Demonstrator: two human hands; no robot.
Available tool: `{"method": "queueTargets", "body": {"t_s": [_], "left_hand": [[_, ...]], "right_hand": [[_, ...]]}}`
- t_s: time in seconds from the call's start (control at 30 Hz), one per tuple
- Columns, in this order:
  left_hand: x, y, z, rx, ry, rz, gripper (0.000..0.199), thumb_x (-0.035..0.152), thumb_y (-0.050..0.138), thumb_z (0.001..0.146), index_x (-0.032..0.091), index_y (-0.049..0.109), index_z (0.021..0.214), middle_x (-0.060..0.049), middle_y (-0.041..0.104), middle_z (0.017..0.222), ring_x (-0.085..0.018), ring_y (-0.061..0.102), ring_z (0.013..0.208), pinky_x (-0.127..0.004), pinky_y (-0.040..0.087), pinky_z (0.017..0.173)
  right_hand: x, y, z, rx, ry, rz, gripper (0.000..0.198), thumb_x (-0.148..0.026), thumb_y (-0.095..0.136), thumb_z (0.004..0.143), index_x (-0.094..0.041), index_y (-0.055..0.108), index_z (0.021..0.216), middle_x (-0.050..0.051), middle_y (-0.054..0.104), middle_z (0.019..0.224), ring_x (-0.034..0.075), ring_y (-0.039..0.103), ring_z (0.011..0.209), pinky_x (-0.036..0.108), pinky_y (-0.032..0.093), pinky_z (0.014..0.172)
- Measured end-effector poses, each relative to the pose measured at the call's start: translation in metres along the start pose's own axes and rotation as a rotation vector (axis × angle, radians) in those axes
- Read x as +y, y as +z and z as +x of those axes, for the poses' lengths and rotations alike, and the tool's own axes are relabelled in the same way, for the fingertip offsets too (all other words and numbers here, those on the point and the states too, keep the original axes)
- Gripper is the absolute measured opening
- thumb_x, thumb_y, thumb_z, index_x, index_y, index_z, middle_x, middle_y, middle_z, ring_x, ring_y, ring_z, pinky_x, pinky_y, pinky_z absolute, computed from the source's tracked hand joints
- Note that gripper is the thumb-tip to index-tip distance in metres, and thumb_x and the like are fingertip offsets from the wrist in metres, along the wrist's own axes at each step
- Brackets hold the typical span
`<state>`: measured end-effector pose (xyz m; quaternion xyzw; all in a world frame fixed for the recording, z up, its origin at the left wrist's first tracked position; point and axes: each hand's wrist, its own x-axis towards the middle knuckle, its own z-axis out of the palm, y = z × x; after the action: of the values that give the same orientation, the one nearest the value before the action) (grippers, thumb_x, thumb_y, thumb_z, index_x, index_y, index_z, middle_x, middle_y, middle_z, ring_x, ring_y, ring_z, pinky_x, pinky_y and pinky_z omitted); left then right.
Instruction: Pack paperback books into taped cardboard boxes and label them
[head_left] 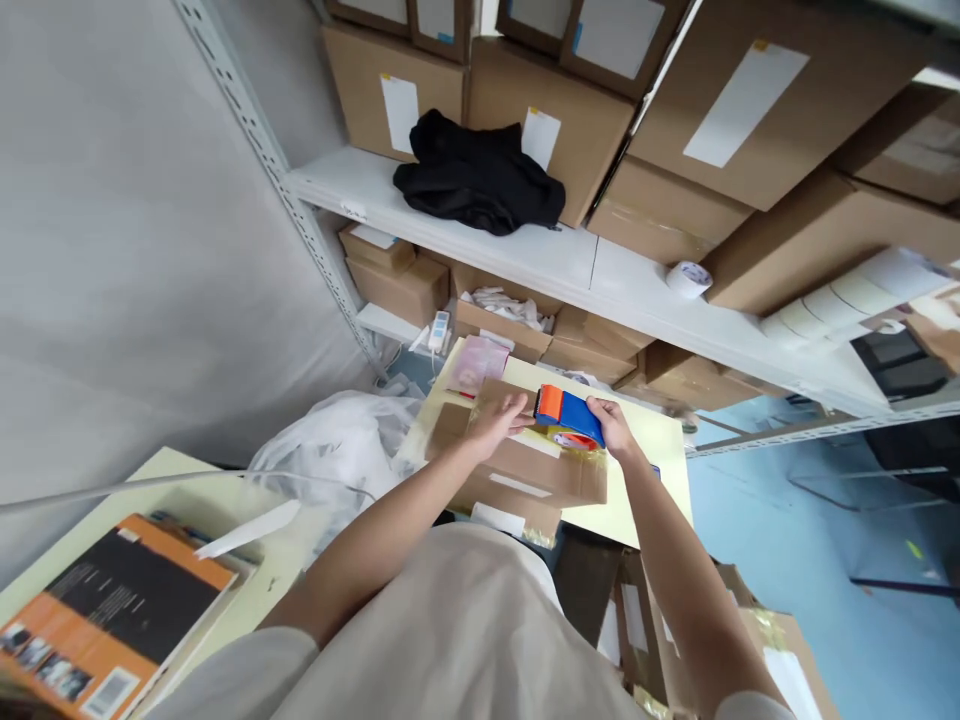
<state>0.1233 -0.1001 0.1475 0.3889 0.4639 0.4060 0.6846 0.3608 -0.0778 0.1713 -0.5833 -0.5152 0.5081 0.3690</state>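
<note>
A blue and orange tape dispenser (574, 415) with a roll of tape in it is gripped by my right hand (613, 428) at its right end. It hangs over a brown cardboard box (555, 478) on the pale yellow table (667, 450). To the left of the dispenser's orange head, my left hand (498, 424) has its fingers stretched out above the box, holding nothing. White labels and clear tape show on the box's side. Whether the dispenser touches the box I cannot tell.
Beyond the table, a shelf (450, 225) carries large cartons, a black cloth (480, 175) and a white tape roll (688, 280). White plastic bags (341, 440) lie to the left. An orange and black box (112, 610) sits at lower left. More cartons (787, 640) stand at lower right.
</note>
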Motion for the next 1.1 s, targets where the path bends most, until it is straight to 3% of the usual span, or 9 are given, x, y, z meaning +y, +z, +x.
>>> {"method": "queueTargets", "body": {"t_s": [0.07,0.13,0.27,0.5,0.6,0.8,0.9,1.0,1.1], "left_hand": [[0.006,0.007,0.005,0.002,-0.089,-0.154,0.043,0.055,0.068,0.075,0.016,0.063,0.094,-0.008,0.07,0.089,-0.018,0.07,0.076,-0.031,0.054,0.075],[0.01,0.012,0.01,0.043,-0.114,-0.148,0.029,0.042,0.074,0.073,0.015,0.063,0.076,-0.003,0.066,0.068,-0.013,0.066,0.063,-0.026,0.053,0.066],[0.013,0.003,0.015,0.132,-0.088,-0.059,0.019,0.025,0.073,0.073,0.014,0.062,0.061,0.001,0.061,0.053,-0.01,0.06,0.052,-0.023,0.05,0.059],[0.023,-0.085,0.006,0.314,-0.089,0.047,0.022,0.028,0.08,0.064,0.012,0.066,0.071,-0.001,0.067,0.062,-0.009,0.059,0.052,-0.025,0.053,0.063],[0.012,-0.108,0.007,0.36,-0.104,0.116,0.027,0.034,0.081,0.062,0.012,0.065,0.067,-0.002,0.066,0.061,-0.009,0.058,0.051,-0.026,0.052,0.061],[-0.033,-0.102,0.023,0.391,-0.103,0.328,0.024,0.037,0.067,0.074,0.014,0.064,0.068,-0.003,0.065,0.06,-0.013,0.06,0.053,-0.028,0.051,0.06],[-0.049,-0.095,0.026,0.4,-0.05,0.483,0.022,0.036,0.061,0.079,0.016,0.068,0.074,-0.006,0.069,0.071,-0.019,0.067,0.072,-0.031,0.052,0.071],[-0.063,-0.091,0.025,0.42,0.016,0.626,0.023,0.035,0.056,0.083,0.02,0.07,0.093,-0.009,0.072,0.098,-0.024,0.064,0.102,-0.035,0.048,0.089],[-0.081,-0.091,0.025,0.353,0.093,0.845,0.04,0.038,0.038,0.093,0.018,0.062,0.117,-0.011,0.068,0.115,-0.023,0.06,0.113,-0.036,0.046,0.094]], "right_hand": [[0.002,-0.002,0.0,-0.024,-0.015,-0.012,0.059,-0.075,0.065,0.063,-0.021,0.043,0.051,-0.004,0.041,0.047,0.009,0.033,0.045,0.025,0.028,0.046],[0.002,-0.001,0.0,-0.038,-0.026,-0.054,0.06,-0.076,0.063,0.063,-0.021,0.042,0.051,-0.004,0.039,0.047,0.009,0.032,0.045,0.025,0.027,0.046],[-0.007,0.006,-0.002,-0.026,-0.062,-0.225,0.06,-0.077,0.057,0.067,-0.02,0.045,0.052,-0.004,0.04,0.047,0.009,0.031,0.047,0.025,0.027,0.045],[-0.025,-0.02,-0.011,-0.006,-0.057,-0.463,0.062,-0.078,0.053,0.069,-0.02,0.045,0.05,-0.004,0.037,0.045,0.009,0.03,0.046,0.025,0.025,0.043],[-0.023,-0.026,-0.012,0.008,-0.067,-0.57,0.062,-0.077,0.052,0.071,-0.02,0.043,0.048,-0.004,0.034,0.044,0.009,0.029,0.046,0.025,0.026,0.043],[-0.015,-0.013,-0.008,0.046,-0.074,-0.697,0.063,-0.076,0.047,0.075,-0.021,0.041,0.045,-0.004,0.036,0.045,0.01,0.032,0.048,0.025,0.029,0.046],[-0.012,-0.01,-0.009,0.049,-0.062,-0.696,0.062,-0.075,0.046,0.076,-0.021,0.042,0.046,-0.004,0.036,0.045,0.01,0.032,0.048,0.026,0.028,0.047],[-0.01,-0.01,-0.011,0.058,-0.062,-0.682,0.062,-0.074,0.047,0.076,-0.02,0.042,0.046,-0.004,0.035,0.045,0.01,0.032,0.048,0.026,0.029,0.047],[-0.008,-0.01,-0.013,0.065,-0.058,-0.659,0.06,-0.073,0.05,0.076,-0.021,0.042,0.046,-0.004,0.035,0.045,0.01,0.032,0.048,0.025,0.029,0.046]]}}
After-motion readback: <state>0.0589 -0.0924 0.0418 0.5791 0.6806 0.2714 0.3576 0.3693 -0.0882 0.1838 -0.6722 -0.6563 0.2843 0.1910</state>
